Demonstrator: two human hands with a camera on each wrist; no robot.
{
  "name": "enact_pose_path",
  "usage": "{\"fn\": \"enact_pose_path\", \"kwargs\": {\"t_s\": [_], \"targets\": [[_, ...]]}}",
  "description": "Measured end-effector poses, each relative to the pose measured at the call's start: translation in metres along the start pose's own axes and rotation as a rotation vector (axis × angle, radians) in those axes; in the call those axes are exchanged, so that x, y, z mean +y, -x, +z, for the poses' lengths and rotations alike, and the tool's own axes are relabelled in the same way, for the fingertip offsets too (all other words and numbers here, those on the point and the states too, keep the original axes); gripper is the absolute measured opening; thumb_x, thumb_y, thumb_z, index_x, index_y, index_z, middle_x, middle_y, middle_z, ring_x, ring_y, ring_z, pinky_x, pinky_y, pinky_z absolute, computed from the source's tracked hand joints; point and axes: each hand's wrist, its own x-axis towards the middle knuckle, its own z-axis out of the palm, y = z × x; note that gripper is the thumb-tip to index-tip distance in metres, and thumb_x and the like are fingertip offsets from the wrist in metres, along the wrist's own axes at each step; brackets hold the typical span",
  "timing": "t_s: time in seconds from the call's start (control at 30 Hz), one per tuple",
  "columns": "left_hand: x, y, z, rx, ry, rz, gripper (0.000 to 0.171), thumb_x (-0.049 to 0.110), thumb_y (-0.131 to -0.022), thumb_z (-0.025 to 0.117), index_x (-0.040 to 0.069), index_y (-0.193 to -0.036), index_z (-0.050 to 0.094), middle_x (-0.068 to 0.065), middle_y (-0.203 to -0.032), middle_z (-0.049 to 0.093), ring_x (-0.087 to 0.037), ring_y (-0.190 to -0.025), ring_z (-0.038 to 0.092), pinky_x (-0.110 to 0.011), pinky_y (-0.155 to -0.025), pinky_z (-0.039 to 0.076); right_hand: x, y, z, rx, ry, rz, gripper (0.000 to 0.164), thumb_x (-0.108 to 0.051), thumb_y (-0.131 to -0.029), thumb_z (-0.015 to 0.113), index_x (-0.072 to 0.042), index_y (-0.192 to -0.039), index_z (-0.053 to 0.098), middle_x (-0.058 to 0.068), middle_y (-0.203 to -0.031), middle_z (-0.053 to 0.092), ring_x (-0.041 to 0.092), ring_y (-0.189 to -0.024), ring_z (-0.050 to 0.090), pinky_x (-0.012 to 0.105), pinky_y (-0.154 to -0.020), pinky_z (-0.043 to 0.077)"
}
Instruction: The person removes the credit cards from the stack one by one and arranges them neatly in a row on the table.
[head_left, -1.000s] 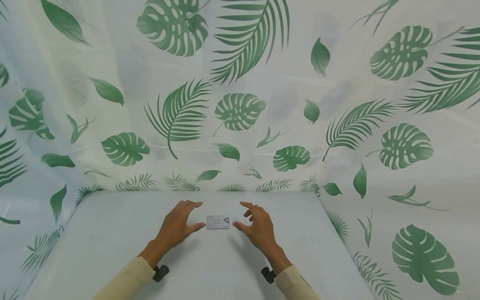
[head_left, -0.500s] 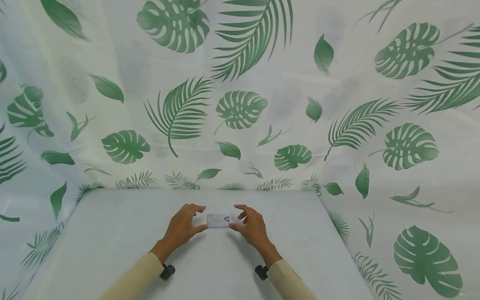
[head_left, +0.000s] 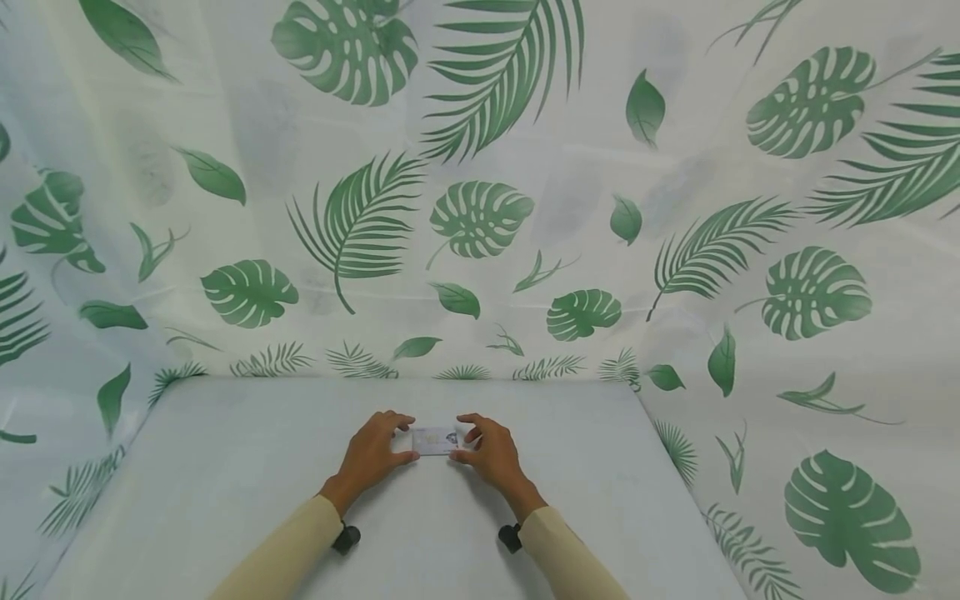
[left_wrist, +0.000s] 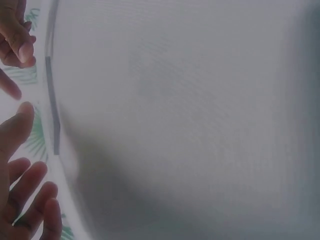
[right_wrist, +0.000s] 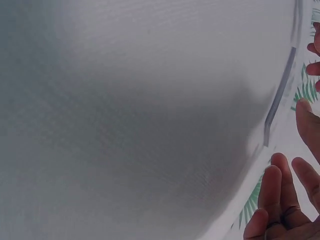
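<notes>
A small flat white card-like piece [head_left: 433, 442], with a gold patch and a dark emblem, lies on the white table [head_left: 525, 483] in the head view. At its left end is my left hand [head_left: 371, 450], fingers bent softly and thumb near the front corner. My right hand [head_left: 491, 454] mirrors it at the right end, its thumb tip overlapping the other front corner. In the left wrist view the piece [left_wrist: 53, 105] shows as a thin grey strip beyond the spread left fingers [left_wrist: 35, 185]. In the right wrist view relaxed right fingers [right_wrist: 280, 195] show beside the strip.
A white sheet printed with green leaves [head_left: 480, 221] rises behind the table and along both sides. A dark wrist camera [head_left: 347, 538] sits below the left sleeve [head_left: 288, 542], and another camera [head_left: 510, 537] below the right sleeve [head_left: 566, 546].
Both hands have come inward from either side toward the ends of the flat piece, and the gap between them has narrowed. The piece stays in nearly the same place.
</notes>
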Motion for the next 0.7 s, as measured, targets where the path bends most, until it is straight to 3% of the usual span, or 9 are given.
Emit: {"fn": "enact_pose_path", "kwargs": {"t_s": [0.37, 0.7], "targets": [[-0.0024, -0.0051, 0.0068, -0.018, -0.049, 0.01, 0.058, 0.027, -0.074, 0.097, 0.007, -0.124, 0.074, -0.006, -0.105, 0.074, -0.022, -0.1, 0.063, -0.044, -0.09, 0.057, -0.0059, -0.0035, 0.0039, -0.052, 0.03, 0.042, 0.064, -0.017, -0.078, 0.095, -0.019, -0.137, 0.07, 0.001, -0.095, 0.07, 0.013, -0.08, 0.058, 0.031, -0.076, 0.047], [-0.0025, -0.009, 0.0092, -0.05, -0.073, 0.005, 0.056, 0.028, -0.073, 0.098, 0.007, -0.12, 0.076, -0.004, -0.101, 0.068, -0.018, -0.093, 0.056, -0.04, -0.084, 0.054, -0.0051, -0.0098, 0.0056, -0.083, 0.066, 0.015, 0.061, -0.017, -0.079, 0.094, -0.017, -0.135, 0.071, 0.001, -0.095, 0.069, 0.013, -0.082, 0.057, 0.032, -0.077, 0.047]]}}
